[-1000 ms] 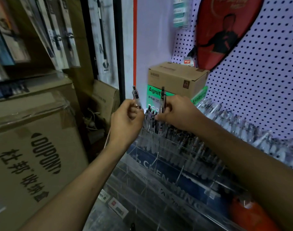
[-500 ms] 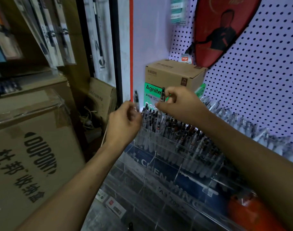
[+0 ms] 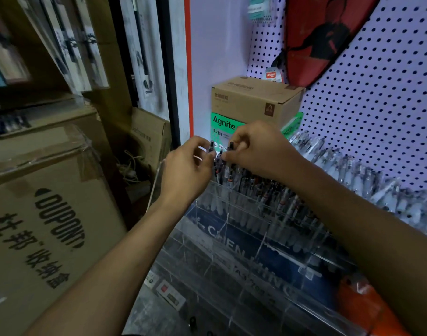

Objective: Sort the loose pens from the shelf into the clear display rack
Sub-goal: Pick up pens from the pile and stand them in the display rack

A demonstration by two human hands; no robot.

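Note:
A clear display rack (image 3: 231,241) stands in tiers before me, its upper row packed with several clear-barrelled pens (image 3: 268,192). My left hand (image 3: 185,170) pinches the top of a pen (image 3: 211,147) at the rack's left end. Beside it, my right hand (image 3: 258,147) pinches another pen (image 3: 231,151) with thumb and forefinger. Both pens stand upright with their lower ends down among the pens in the leftmost slots. The two hands almost touch. A further row of pens (image 3: 353,170) runs along the pegboard behind.
A brown carton (image 3: 256,103) sits on a green Agnite box (image 3: 223,127) just behind my hands. The white pegboard (image 3: 377,93) carries a red racket cover (image 3: 324,35). Large cardboard boxes (image 3: 45,214) stand at left. An orange object (image 3: 367,309) lies at lower right.
Both hands have lowered their pens into the rack's left end and come closer together; the pens stick out much less above my fingers than before.

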